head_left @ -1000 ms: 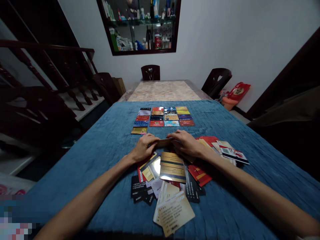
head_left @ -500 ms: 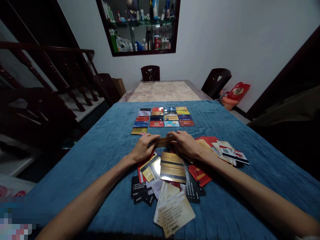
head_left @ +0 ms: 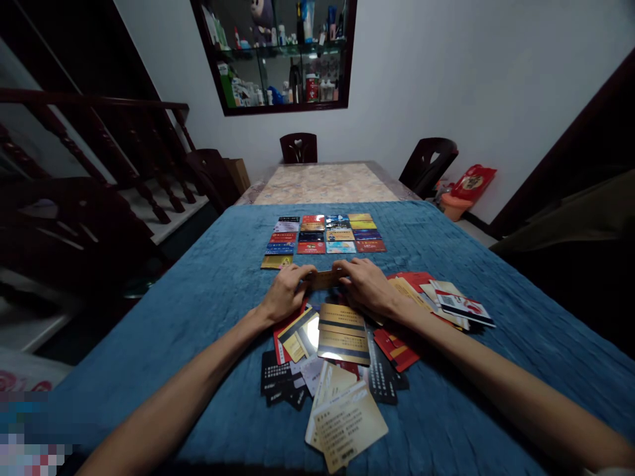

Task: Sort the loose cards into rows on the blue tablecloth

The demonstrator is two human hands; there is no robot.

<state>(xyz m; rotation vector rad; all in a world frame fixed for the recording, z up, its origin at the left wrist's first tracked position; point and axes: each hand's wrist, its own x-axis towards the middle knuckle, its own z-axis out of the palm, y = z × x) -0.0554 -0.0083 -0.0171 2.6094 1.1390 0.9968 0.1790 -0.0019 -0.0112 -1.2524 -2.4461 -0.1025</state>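
Observation:
A gold card point(head_left: 324, 280) is held up by its two short ends, my left hand point(head_left: 288, 291) pinching one and my right hand point(head_left: 368, 285) the other. Below it lies a loose, overlapping pile of cards, with two gold striped cards point(head_left: 343, 334) on top, black cards point(head_left: 284, 380) at the left and cream cards point(head_left: 350, 423) nearest me. More red and white cards point(head_left: 464, 307) spread out past my right forearm. Beyond my hands, several cards point(head_left: 326, 235) lie face up in neat columns, and a single gold card point(head_left: 276, 262) starts a lower row at the left.
A blue cloth point(head_left: 198, 317) covers the near part of the table; the far part shows a marbled top point(head_left: 327, 182). Dark wooden chairs point(head_left: 298, 148) stand around it. A red bag point(head_left: 473, 180) sits on an orange bin point(head_left: 454, 206) at the right. Wall shelves point(head_left: 285, 46) hang behind.
Both hands keep the gold card in almost the same place. The whole view has shifted very slightly; the cards on the cloth lie as before.

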